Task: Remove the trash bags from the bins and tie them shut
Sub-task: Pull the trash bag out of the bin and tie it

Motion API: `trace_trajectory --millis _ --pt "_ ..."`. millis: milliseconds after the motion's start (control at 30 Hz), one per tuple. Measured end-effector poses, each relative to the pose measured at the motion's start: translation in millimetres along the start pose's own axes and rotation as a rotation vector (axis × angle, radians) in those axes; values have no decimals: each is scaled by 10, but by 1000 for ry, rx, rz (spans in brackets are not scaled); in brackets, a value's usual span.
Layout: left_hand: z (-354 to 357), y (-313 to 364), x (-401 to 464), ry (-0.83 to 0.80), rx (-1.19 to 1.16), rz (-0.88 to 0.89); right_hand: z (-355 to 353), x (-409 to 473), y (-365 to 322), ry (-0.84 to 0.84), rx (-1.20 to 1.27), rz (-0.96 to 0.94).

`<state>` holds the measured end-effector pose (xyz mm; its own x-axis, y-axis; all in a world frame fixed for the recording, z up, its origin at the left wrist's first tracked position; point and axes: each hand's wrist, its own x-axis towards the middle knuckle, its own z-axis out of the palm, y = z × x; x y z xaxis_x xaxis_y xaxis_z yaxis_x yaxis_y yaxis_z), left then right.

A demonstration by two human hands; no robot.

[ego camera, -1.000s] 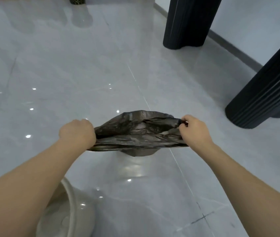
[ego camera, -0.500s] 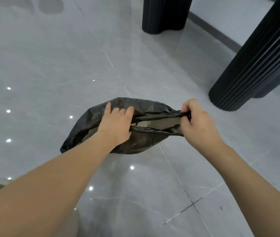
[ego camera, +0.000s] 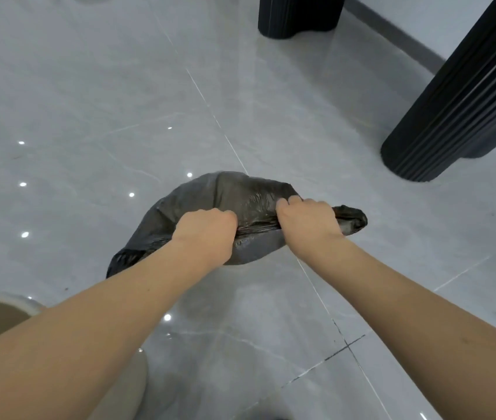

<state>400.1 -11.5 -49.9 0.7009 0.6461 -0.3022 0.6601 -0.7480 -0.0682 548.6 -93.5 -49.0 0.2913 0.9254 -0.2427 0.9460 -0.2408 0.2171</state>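
While both fists clench the bag [ego camera: 249, 195], the left hand [ego camera: 207, 234] grips plastic just beside the right hand [ego camera: 307, 218], whose far side shows a bunched end.

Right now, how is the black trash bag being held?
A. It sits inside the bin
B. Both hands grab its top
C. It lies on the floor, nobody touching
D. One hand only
B: the left hand and the right hand both grip the black trash bag at its gathered top.
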Motion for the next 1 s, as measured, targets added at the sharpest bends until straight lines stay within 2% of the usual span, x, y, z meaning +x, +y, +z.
trace_trajectory --millis 167,233,333,433,467,533,600,667,767,867,933,1000 --pt "165 -53 -46 -176 73 -363 217 -105 -29 -169 83 36" --pt "207 -95 -22 -256 144 -458 339 -130 -48 -215 179 137" --pt "306 -158 -48 -451 353 -443 542 -165 -32 -329 281 336" --pt "456 -142 -96 -476 531 -356 672 -200 -44 -452 338 463" --pt "512 -116 -106 -479 498 -364 702 -208 -49 -520 326 463" --pt "610 -101 -82 -530 262 -456 735 -230 -22 -727 336 389" --pt "686 -109 -67 -575 -3 -508 745 -252 6 -991 504 353" --pt "772 -133 -75 -568 -197 -514 706 -301 25 -1137 618 277" --pt "832 -126 -120 -470 -416 -622 732 -356 71 -1192 654 189" --pt "775 -71 -228 -417 -568 -736 901 -376 157 -1224 804 267" --pt "805 -42 -288 -424 -547 -762 982 -412 213 -1234 889 321" --pt "862 -16 -329 -381 -431 -735 1030 -446 254 -1222 964 361"
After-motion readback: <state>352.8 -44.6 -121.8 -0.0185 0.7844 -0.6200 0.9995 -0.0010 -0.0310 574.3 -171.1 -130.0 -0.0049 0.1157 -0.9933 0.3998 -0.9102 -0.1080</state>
